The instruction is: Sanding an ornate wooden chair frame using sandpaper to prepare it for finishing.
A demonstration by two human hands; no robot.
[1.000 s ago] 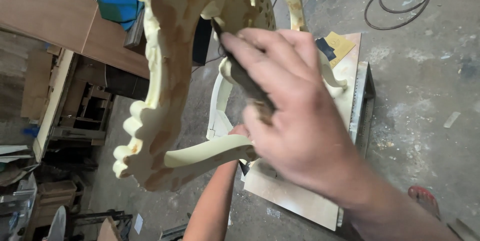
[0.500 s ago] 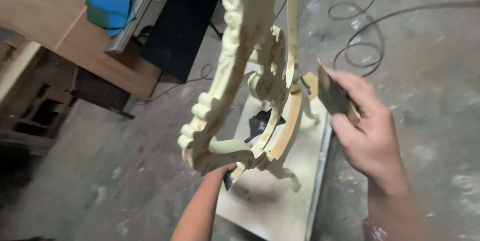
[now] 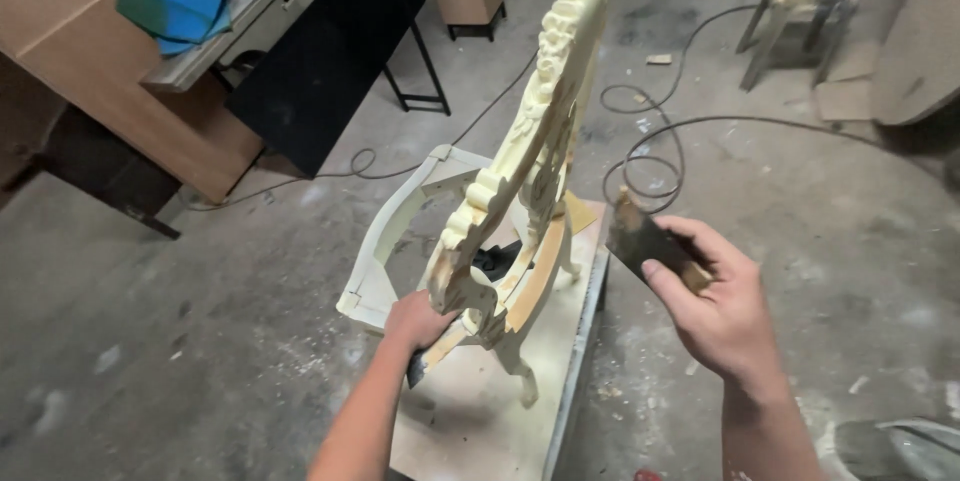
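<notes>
Carved cream chair frame [image 3: 530, 161], standing tilted on a low board table [image 3: 470, 421] on the concrete floor [image 3: 200, 321]. Left hand [image 3: 415, 321] grips the frame's lower edge, fingers closed around it. Right hand [image 3: 715, 311], held apart to the frame's right, pinches a dark folded sheet of sandpaper [image 3: 645, 238] between thumb and fingers.

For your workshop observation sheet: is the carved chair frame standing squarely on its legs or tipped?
Tipped. The carved chair frame leans on the board, steadied by the left hand; only one leg clearly touches.
</notes>
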